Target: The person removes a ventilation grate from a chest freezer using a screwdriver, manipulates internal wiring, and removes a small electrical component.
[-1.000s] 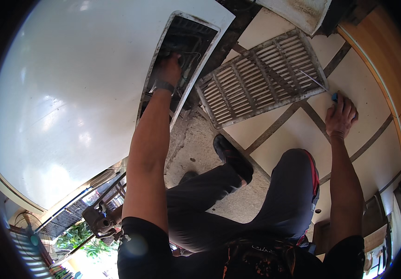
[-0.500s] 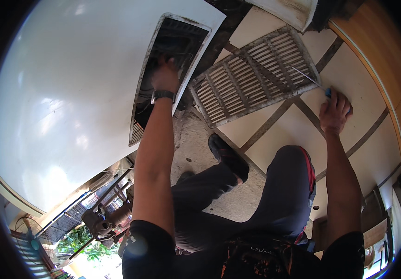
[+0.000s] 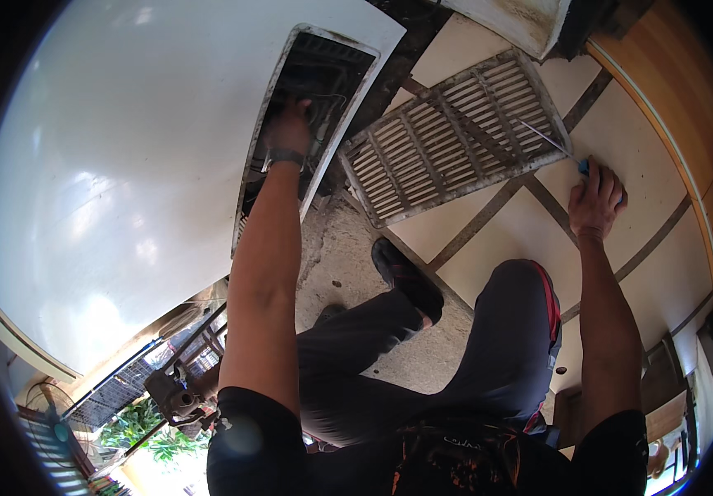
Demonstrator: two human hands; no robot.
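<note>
My left hand (image 3: 289, 128) reaches through the rectangular opening of a large white metal panel (image 3: 142, 165), up to the watch on the wrist. Dark parts and a thin wire (image 3: 336, 99) show inside; the fingers are dim and blurred, so what they touch is hidden. On the tiles at the right, my right hand (image 3: 596, 202) rests closed on a screwdriver (image 3: 584, 167) with a blue handle. The screwdriver's thin shaft points up-left across the corner of a dirty slatted grille (image 3: 456, 136), which lies flat on the floor between my hands.
Pale floor tiles (image 3: 505, 231) with dark joints meet rough concrete (image 3: 340, 264) near my shoe (image 3: 406, 281). A wooden panel (image 3: 695, 124) borders the right side. At lower left stand a rusty metal machine part (image 3: 179, 401) and plants (image 3: 129, 430). A white object (image 3: 513, 21) stands at the top.
My left hand has shifted slightly left and deeper into the opening, the watch now at its edge. My right hand and the screwdriver have stayed in place.
</note>
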